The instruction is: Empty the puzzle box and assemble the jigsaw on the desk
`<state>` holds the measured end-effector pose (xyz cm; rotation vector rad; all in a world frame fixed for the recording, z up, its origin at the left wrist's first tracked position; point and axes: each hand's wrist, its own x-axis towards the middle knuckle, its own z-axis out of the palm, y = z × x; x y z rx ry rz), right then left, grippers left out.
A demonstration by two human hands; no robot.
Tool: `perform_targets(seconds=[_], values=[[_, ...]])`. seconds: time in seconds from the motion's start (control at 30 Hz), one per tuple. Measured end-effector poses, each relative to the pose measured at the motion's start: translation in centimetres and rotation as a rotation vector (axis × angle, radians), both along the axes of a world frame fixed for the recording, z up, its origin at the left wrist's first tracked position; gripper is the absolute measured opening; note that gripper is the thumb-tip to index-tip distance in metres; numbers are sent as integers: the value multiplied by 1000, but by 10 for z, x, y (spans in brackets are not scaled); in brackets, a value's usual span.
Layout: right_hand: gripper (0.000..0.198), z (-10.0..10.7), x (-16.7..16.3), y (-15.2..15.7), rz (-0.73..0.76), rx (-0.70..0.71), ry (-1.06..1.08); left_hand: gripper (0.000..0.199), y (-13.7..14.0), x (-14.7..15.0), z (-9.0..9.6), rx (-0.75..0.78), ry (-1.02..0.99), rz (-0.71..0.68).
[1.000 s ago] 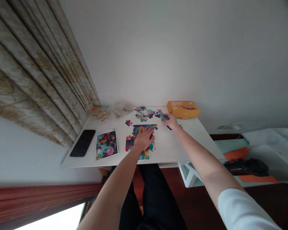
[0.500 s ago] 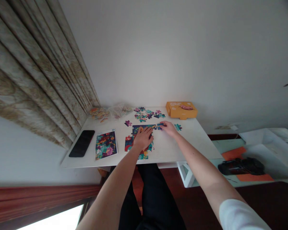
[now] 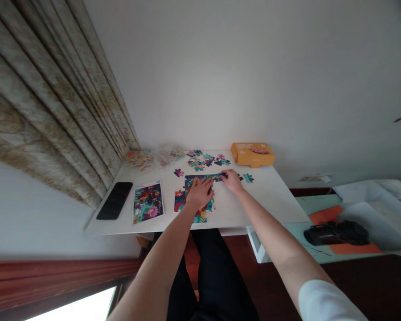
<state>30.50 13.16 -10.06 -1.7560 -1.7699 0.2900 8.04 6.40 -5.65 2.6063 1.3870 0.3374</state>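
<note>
A partly joined jigsaw puzzle (image 3: 180, 200) in dark blue, red and teal lies near the front of the white table (image 3: 243, 211). My left hand (image 3: 199, 192) rests on it with fingers stretched out, hiding its middle. At the puzzle's top right corner, my right hand (image 3: 231, 181) pinches a dark blue puzzle piece (image 3: 223, 175), mostly covered by the fingers. This piece sits against the end of the top row; whether it is locked in, I cannot make out. Just right of that hand are a dark piece (image 3: 240, 177) and a teal piece (image 3: 248, 178).
Loose puzzle pieces (image 3: 205, 160) are heaped behind the puzzle, with a pink piece (image 3: 178, 172) apart. An orange box (image 3: 253, 154) stands back right. On the left are a picture card (image 3: 148, 202), a black phone (image 3: 114, 200) and a clear plastic bag (image 3: 167, 155) with pieces.
My right hand has shifted slightly left, bringing the dark blue piece up against the top row. A dark piece beside that hand has come into view. My left hand stays in place.
</note>
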Motion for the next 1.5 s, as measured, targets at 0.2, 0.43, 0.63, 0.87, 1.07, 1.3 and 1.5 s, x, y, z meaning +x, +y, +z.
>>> perform_targets(seconds=[0.2, 0.43, 0.63, 0.87, 1.07, 1.3, 1.5], values=[[20, -2, -7, -9, -23, 49, -64, 53, 0, 0, 0, -8, 4, -1], [20, -1, -13, -15, -44, 73, -63, 53, 0, 0, 1, -10, 9, 2], [28, 1, -15, -24, -44, 145, 19, 54, 1, 0, 0, -9, 16, -3], [39, 7, -6, -77, 161, 139, -182, 53, -1, 0, 3, -9, 18, -2], [43, 6, -11, -98, 172, 52, -254, 52, 0, 1, 2, 14, 23, -14], [35, 19, -11, -95, 34, 93, -192, 48, 2, 0, -2, 44, 29, -13], [40, 30, -6, -80, -499, -83, -162, 37, 0, 2, 0, 122, 13, -10]])
